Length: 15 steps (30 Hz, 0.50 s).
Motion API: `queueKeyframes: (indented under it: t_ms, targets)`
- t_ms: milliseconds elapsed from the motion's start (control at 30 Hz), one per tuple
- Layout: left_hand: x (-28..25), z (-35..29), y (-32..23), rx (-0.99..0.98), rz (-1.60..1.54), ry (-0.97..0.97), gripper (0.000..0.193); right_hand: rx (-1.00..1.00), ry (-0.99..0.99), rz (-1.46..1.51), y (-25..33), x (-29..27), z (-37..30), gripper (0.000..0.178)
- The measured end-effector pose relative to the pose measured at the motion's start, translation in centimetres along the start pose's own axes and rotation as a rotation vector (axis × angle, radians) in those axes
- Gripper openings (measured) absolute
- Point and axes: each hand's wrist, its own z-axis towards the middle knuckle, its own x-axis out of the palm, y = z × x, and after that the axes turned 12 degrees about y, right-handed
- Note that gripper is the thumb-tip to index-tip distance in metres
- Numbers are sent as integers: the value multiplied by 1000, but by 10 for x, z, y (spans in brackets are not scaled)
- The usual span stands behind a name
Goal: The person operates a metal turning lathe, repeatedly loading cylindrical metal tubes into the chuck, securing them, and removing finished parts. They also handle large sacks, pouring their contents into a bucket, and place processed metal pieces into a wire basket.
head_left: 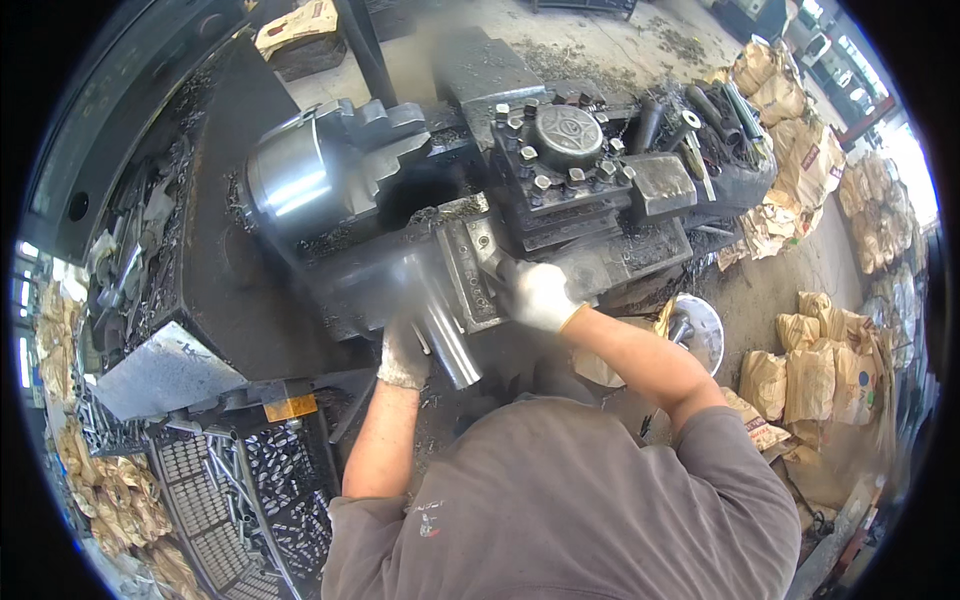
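L hand (pixel 404 356): white glove, against left side of the steel cylinder (pixel 449 345); fingers mostly hidden & blurred, can't tell if they grip it
Steel cylinder: smooth, shiny, tilted; nr front edge of lathe carriage, lower end reaching twd the person, upper end blurred
R hand (pixel 541 297): white glove w/ dark fingertips, at right edge of cast plate (pixel 466 272); fingers bent, fairly narrow, can't tell what, if anything, is btwn them
Cast plate: raised marks, on carriage, btwn cylinder & R hand
Lathe chuck (pixel 292 178): bright drum w/ stepped jaws, twd lathe's left end
Tool post (pixel 556 180): square, bolts round its edges, round cap (pixel 570 134) on top; behind R hand
Bucket (pixel 711 342): white, metal parts inside, beyond R forearm
Crate (pixel 190 490): dark, gridded, small metal pcs & rods inside, off lathe's front left corner
Sacks (pixel 812 372): brown paper, on floor, right side
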Motion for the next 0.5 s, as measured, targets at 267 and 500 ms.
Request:
queueKeyframes:
  t_ms: [267, 500]
  targets:
    - [31, 32, 5, 367, 266, 169, 58, 149, 413, 689, 47, -65, 24, 78]
    - [8, 95, -8, -63, 630, 120, 51, -63, 466, 874, 85, -163, 4, 77]
